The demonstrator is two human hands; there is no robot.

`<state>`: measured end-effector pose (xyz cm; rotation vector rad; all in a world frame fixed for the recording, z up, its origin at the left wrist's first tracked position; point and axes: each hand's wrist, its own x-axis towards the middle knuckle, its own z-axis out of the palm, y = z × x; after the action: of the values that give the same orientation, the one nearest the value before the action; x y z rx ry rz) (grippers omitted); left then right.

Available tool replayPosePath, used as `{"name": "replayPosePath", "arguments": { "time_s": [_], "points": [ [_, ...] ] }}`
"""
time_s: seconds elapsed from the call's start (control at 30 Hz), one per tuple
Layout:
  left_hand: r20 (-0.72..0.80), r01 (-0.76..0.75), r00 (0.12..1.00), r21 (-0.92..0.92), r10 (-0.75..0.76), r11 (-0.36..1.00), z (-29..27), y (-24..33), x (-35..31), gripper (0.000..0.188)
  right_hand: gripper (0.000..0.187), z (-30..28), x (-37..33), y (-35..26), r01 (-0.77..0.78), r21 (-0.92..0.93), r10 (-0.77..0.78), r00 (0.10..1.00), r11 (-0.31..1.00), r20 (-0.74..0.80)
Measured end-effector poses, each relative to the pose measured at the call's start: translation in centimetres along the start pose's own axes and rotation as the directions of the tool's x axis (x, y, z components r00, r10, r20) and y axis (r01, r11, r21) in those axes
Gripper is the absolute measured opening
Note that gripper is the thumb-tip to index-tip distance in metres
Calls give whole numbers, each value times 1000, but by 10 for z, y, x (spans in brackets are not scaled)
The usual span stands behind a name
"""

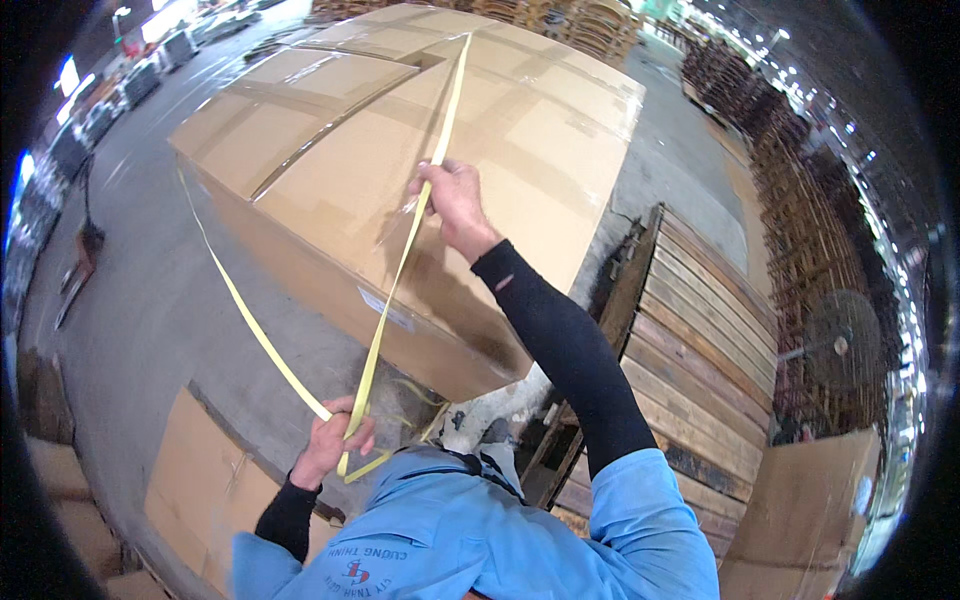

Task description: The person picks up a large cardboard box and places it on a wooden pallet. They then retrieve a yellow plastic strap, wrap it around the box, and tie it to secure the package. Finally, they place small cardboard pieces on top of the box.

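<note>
A yellow strap [452,105] runs over the top of a wide stack of taped cardboard boxes [330,190] in front of me. Above the near part of the box top, my right hand [455,203] is closed around this strap, arm stretched forward. Low and to the left, my left hand [335,438] grips the strap close to my body. From there one length slants up to my right hand, another goes to the far left side of the boxes, and a loose loop hangs below the fingers. A pale label sits on the boxes' near side.
To my right lies a stack of wooden slatted pallets [690,340], with a cardboard box [810,500] nearer me. A flat cardboard piece [205,475] rests on the floor at left. Further right stand a round fan [842,335] and tall stacks of wooden frames [800,200].
</note>
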<state>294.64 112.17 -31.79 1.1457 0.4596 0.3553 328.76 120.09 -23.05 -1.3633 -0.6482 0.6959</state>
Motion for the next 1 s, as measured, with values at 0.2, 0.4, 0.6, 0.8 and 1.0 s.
{"name": "replayPosePath", "arguments": {
  "time_s": [0.2, 0.4, 0.6, 0.8, 1.0],
  "points": [
    [-454, -76, 891, -175, -13, 982, 24, -33, 0, 5, 21, -57, 46, 9, -85, 195, 80, 996, 977, 32],
    [-531, -141, 845, -335, -62, 932, 30, -63, 28, 13, 25, -124, 80, -16, -79, 402, 50, 995, 912, 83],
    [-441, -141, 897, -260, 12, 955, 35, -65, 38, 14, 23, -168, 145, -34, -145, 611, 71, 987, 778, 144],
    [-621, -96, 782, -215, -60, 972, 17, -105, 43, 24, 15, -237, 294, -35, -215, 810, 27, 971, 545, 239],
    [-823, 282, 568, 209, 13, 936, -42, -173, 42, 40, 14, -382, 417, -102, -71, 655, -55, 984, 752, 170]
  ]
}}
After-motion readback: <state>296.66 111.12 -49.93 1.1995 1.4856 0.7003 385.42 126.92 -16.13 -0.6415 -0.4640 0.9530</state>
